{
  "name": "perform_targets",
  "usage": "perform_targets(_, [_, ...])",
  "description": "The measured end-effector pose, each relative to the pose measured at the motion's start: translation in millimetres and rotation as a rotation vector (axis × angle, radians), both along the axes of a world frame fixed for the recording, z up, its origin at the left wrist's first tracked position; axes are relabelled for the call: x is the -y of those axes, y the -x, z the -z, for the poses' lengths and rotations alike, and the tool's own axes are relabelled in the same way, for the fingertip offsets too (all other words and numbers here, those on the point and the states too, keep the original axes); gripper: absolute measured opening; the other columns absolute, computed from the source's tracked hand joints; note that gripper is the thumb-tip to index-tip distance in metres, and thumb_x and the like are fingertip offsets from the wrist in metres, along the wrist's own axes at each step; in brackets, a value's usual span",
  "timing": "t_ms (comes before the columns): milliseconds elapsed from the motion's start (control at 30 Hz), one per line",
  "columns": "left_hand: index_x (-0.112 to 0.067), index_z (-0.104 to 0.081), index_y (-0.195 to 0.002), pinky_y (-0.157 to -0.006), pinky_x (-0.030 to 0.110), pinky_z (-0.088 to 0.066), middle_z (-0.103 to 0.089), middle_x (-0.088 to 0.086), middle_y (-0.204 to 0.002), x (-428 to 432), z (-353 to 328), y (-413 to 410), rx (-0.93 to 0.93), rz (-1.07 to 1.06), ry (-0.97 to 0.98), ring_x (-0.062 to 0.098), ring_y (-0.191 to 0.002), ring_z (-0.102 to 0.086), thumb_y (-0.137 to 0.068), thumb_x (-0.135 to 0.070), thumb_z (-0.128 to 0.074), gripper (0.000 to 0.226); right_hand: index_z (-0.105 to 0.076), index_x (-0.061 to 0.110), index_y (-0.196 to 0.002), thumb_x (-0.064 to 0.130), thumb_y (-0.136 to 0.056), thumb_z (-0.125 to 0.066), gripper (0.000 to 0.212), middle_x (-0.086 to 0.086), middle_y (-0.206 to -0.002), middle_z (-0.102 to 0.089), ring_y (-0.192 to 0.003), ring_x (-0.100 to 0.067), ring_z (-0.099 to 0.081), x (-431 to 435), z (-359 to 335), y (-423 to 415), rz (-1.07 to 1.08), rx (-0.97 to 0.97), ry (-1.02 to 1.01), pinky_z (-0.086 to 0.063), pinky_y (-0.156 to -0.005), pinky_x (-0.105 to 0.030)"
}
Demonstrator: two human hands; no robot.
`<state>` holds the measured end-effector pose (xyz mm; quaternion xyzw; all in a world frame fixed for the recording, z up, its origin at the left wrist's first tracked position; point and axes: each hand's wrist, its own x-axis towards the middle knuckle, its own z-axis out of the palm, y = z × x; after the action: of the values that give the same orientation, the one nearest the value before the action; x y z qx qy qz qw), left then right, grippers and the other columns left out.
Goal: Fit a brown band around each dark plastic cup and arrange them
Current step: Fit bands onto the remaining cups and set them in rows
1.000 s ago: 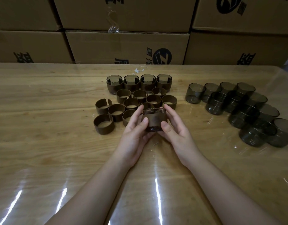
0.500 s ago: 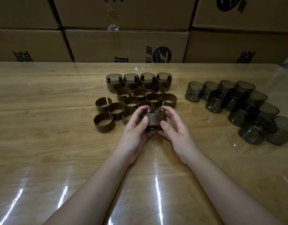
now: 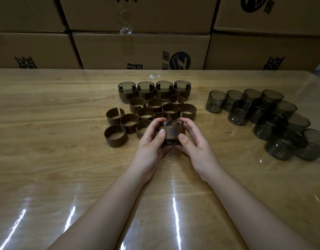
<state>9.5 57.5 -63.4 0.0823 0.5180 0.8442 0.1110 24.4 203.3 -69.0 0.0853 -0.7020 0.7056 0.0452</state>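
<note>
Cardboard boxes (image 3: 141, 49) with black printing are stacked along the far side of a wooden table (image 3: 47, 159), whose top lies under a shiny clear film (image 3: 175, 210). At the middle of the table a person holds one dark cup (image 3: 171, 141) upright between both hands; whether it rests on the surface or sits just above it, I cannot tell. A brown band (image 3: 173, 131) wraps the cup, its round emblem facing near. The rim shows above the band and the base below it.

The left hand (image 3: 148, 143) curls round the cup's left side, its thumb pressed on the band's front. The right hand (image 3: 197, 145) curls round the right side, its thumb low on the band.

Just beyond the hands sits a cluster of loose bands (image 3: 130, 121), standing on edge, some with their gaps showing. Farther still, four banded cups (image 3: 145, 91) stand in a straight row, side by side. Well to the right, bare cups (image 3: 242, 112) crowd together, trailing from far to near right.
</note>
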Motion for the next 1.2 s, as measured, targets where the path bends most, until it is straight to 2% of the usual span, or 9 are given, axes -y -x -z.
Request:
perform_targets(167, [-0.017, -0.048, -0.132, -0.092, 0.036, -0.053, -0.05, 0.018, -0.138, -0.6, -1.2, -0.8, -0.005, -0.005, 0.003, 0.036, -0.126, -0.052, -0.086, -0.023, -0.053, 0.047, -0.046, 0.049, -0.123, 0.018, -0.098, -0.051, 0.04, 0.005, -0.141, -0.045, -0.117, 0.001, -0.055, 0.3, 0.2, 0.2, 0.004, -0.005, -0.013, -0.051, -0.098, -0.033])
perform_targets(533, [-0.015, -0.046, -0.134, -0.088, 0.031, -0.055, -0.052, 0.018, -0.137, -1.0, -0.3, -0.7, -0.012, -0.02, 0.017, 0.036, -0.125, -0.052, -0.089, -0.022, -0.051, 0.046, -0.047, 0.049, -0.121, 0.018, -0.098, -0.052, 0.039, 0.014, -0.135, -0.046, -0.112, 0.011, -0.054, 0.5, 0.5, 0.2, 0.013, -0.018, -0.016, -0.052, -0.093, -0.028])
perform_targets(700, [-0.019, -0.05, -0.13, -0.092, 0.035, -0.054, -0.054, 0.014, -0.134, -0.4, 2.1, -0.5, -0.028, -0.027, 0.034, 0.034, -0.123, -0.054, -0.09, -0.024, -0.052, 0.04, -0.047, 0.047, -0.121, 0.016, -0.098, -0.051, 0.038, 0.009, -0.137, -0.047, -0.113, 0.008, -0.055, 1.7, -1.4, -0.6, 0.022, -0.014, -0.022, -0.053, -0.092, -0.029])
perform_targets(800, [-0.026, -0.051, -0.13, -0.09, 0.035, -0.054, -0.055, 0.006, -0.135, -0.6, 1.9, 0.0, -0.015, -0.044, -0.008, 0.028, -0.123, -0.057, -0.088, -0.024, -0.054, 0.042, -0.043, 0.045, -0.126, 0.017, -0.098, -0.051, 0.04, 0.01, -0.138, -0.045, -0.11, 0.01, -0.056, 3.5, -2.1, -0.9, 0.022, -0.007, -0.024, -0.052, -0.092, -0.025])
perform_targets(867, [-0.031, -0.048, -0.128, -0.093, 0.038, -0.053, -0.05, 0.001, -0.139, -2.0, 1.1, 0.0, 0.011, -0.088, -0.041, 0.024, -0.125, -0.055, -0.086, -0.023, -0.056, 0.044, -0.037, 0.044, -0.13, 0.021, -0.097, -0.052, 0.043, 0.008, -0.143, -0.042, -0.115, 0.008, -0.054, 4.9, -2.1, -0.8, 0.037, 0.003, -0.027, -0.05, -0.096, -0.024])
perform_targets(933, [-0.026, -0.046, -0.128, -0.096, 0.04, -0.053, -0.051, 0.005, -0.139, -3.6, 1.2, 0.2, 0.037, -0.125, -0.032, 0.025, -0.124, -0.056, -0.09, -0.02, -0.055, 0.04, -0.033, 0.042, -0.135, 0.032, -0.093, -0.054, 0.048, 0.008, -0.145, -0.041, -0.126, 0.002, -0.048, 5.8, -2.3, -1.9, 0.048, 0.021, -0.039, -0.047, -0.103, -0.03])
perform_targets(1000, [-0.017, -0.045, -0.132, -0.092, 0.036, -0.055, -0.056, 0.013, -0.134, -4.1, 1.3, -0.1, 0.056, -0.133, -0.024, 0.027, -0.12, -0.059, -0.095, -0.019, -0.052, 0.038, -0.027, 0.038, -0.143, 0.047, -0.082, -0.056, 0.068, 0.013, -0.142, -0.043, -0.127, 0.001, -0.048, 6.4, -2.0, -3.7, 0.017, 0.039, -0.097, -0.044, -0.106, -0.03])
perform_targets(1067, [-0.014, -0.043, -0.137, -0.091, 0.033, -0.055, -0.058, 0.013, -0.132, -3.5, 2.5, -0.1, 0.044, -0.132, 0.006, 0.024, -0.118, -0.061, -0.094, -0.022, -0.052, 0.045, -0.016, 0.034, -0.151, 0.048, -0.083, -0.057, 0.081, 0.009, -0.15, -0.036, -0.135, -0.004, -0.04, 8.2, -0.9, -4.9, -0.001, 0.056, -0.199, -0.038, -0.111, -0.032])
perform_targets(1200, [-0.023, -0.03, -0.148, -0.103, 0.032, -0.046, -0.056, -0.001, -0.134, -2.6, 4.1, -3.2, -0.024, -0.046, 0.143, 0.014, -0.123, -0.057, -0.079, -0.029, -0.064, 0.077, -0.007, 0.03, -0.154, 0.036, -0.094, -0.055, 0.077, 0.004, -0.158, -0.025, -0.143, -0.009, -0.028, 9.8, 1.5, -3.5, 0.068, 0.061, -0.278, -0.029, -0.117, -0.039])
